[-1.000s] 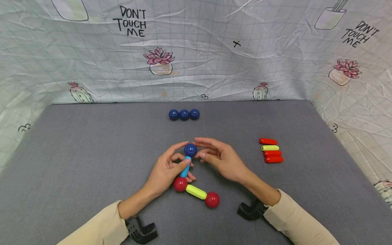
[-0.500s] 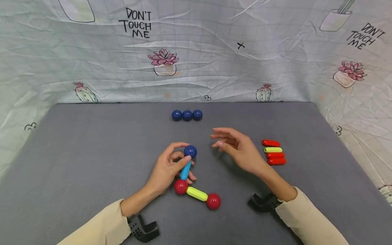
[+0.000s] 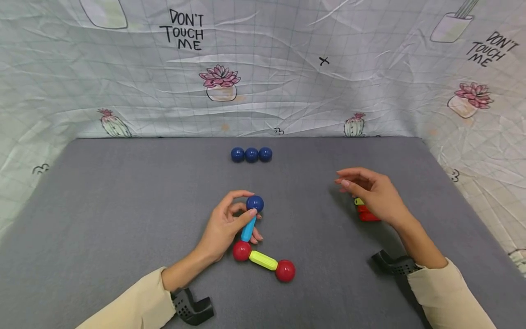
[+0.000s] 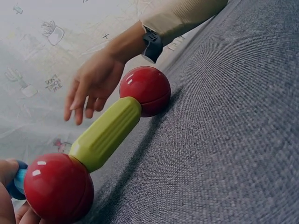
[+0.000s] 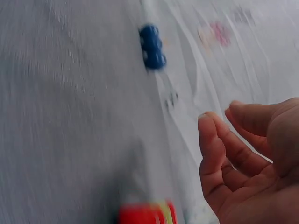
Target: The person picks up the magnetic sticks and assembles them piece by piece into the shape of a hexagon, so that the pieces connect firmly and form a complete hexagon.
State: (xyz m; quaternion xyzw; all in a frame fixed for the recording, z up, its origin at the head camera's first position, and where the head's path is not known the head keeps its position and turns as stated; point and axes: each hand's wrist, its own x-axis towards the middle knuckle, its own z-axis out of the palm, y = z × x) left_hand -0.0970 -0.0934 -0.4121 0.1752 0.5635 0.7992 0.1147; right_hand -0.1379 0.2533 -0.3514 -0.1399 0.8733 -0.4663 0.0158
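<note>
My left hand (image 3: 238, 212) pinches a light blue rod (image 3: 248, 230) near its top, just under the dark blue ball (image 3: 255, 203) stuck on its end. The rod's lower end meets a red ball (image 3: 242, 251), which joins a yellow-green rod (image 3: 263, 260) and a second red ball (image 3: 285, 270) lying on the grey mat; the left wrist view shows that yellow-green rod (image 4: 106, 133) close up. My right hand (image 3: 361, 185) hovers with loosely curled fingers, holding nothing, just above a small stack of red and yellow-green rods (image 3: 367, 213), partly hiding them.
Three dark blue balls (image 3: 251, 154) sit in a row near the far edge of the grey mat (image 3: 123, 196). A printed cloth backdrop (image 3: 263, 68) rises behind and to both sides. The right wrist view shows the red rods (image 5: 145, 213) below my palm.
My right hand let go of the dark blue ball and swung right, ending over the stack of rods. My left hand kept its hold on the light blue rod.
</note>
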